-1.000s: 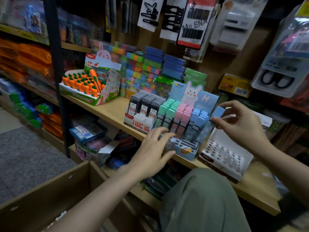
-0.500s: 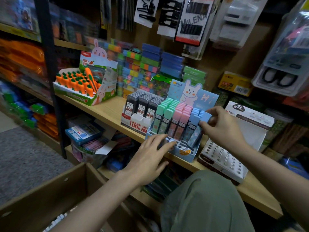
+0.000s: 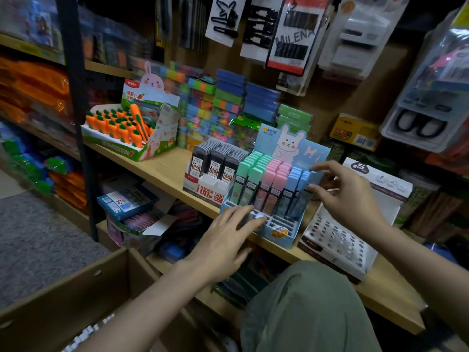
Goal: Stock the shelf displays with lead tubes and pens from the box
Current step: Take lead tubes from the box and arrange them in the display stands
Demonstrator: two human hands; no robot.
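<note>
At frame centre, the blue display tray stands on the wooden shelf, holding the lead tubes. The left hand, fingers straight, rests on its front rim. The right hand, fingers released, touches the rightmost blue tube. The cardboard box occupies the lower left.

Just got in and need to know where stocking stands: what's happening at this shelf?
A person is filling the blue bunny display with lead tubes. The right hand is at the blue-capped tubes on its right side; whether it grips one is unclear. The left hand rests open on its front edge. Front slots remain empty.
</note>
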